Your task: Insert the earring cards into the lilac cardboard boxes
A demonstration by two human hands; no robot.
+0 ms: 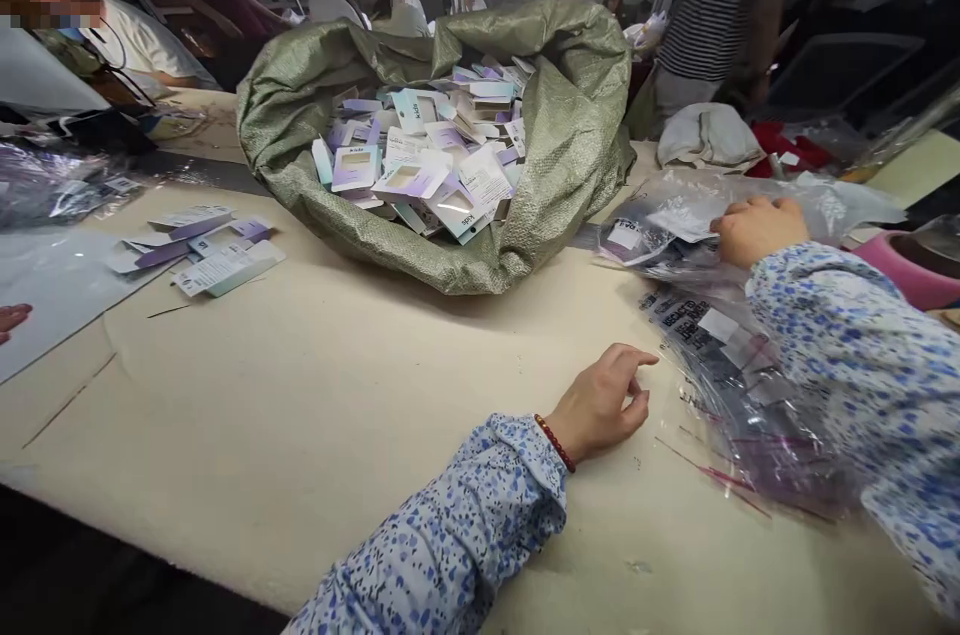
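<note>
The right hand [757,227] rests, fingers curled, on a heap of clear bags [712,315] at the table's [300,415] right side (within reach); the left hand [600,403] lies loosely curled, empty, beside them.

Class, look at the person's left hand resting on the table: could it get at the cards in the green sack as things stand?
Probably yes. The left hand lies empty on bare table, and nothing stands between it and the green sack, whose mouth gapes open toward it with the cards exposed.
</note>
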